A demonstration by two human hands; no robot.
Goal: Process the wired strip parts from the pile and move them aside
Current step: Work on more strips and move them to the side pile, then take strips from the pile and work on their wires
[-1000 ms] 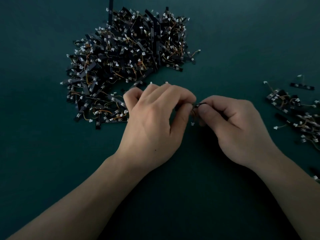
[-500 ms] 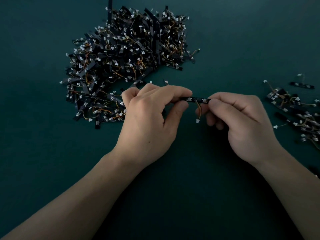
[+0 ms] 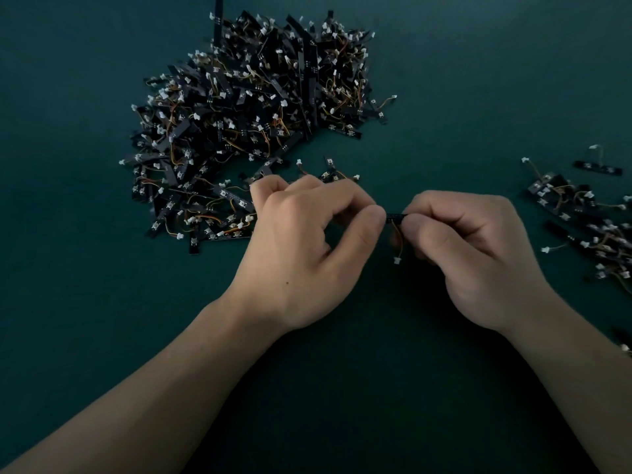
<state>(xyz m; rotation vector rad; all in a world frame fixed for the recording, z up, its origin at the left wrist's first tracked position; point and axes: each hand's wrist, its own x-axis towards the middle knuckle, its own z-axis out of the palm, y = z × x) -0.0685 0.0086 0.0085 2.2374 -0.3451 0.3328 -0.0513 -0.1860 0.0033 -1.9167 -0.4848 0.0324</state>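
1. The left hand (image 3: 301, 248) pinches one end of a black strip part (image 3: 396, 217) between thumb and forefinger.
2. The right hand (image 3: 478, 254) pinches the other end; its wire (image 3: 398, 246) dangles beneath the fingertips.
3. The pile (image 3: 253, 124) lies beyond the left knuckles; the moved-aside parts (image 3: 581, 213) lie right of the right hand.

Both hands, left (image 3: 304, 248) and right (image 3: 478, 254), pinch one short black wired strip (image 3: 396, 217) above the dark green bench (image 3: 342, 388), beside the pile of black strips (image 3: 249, 124).

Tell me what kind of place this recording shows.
Likely an electronics assembly or sorting bench: a large pile of wired strip parts on a dark green mat, a smaller set-aside group at right, and the left hand and right hand pinching one strip between them.
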